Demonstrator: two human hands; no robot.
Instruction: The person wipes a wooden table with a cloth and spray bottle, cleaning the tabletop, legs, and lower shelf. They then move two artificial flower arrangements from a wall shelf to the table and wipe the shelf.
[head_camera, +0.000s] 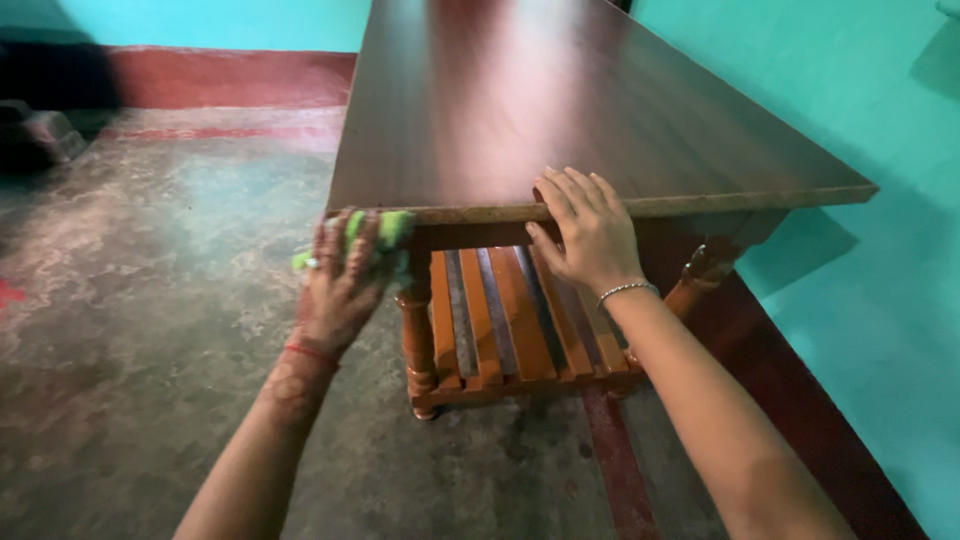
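A long dark wooden table (560, 100) with a glossy top stretches away from me. My left hand (340, 275) presses a green cloth (392, 228) against the table's near left corner, just below the top's edge. My right hand (588, 232) rests on the near edge of the tabletop, fingers over the top and thumb under it, with a silver bracelet on the wrist. A red thread circles my left wrist.
Under the top is a slatted orange-brown lower shelf (510, 320) between turned legs (416, 350). The table stands close to a turquoise wall (850, 90) on the right. A worn concrete floor (150, 300) with red borders spreads to the left.
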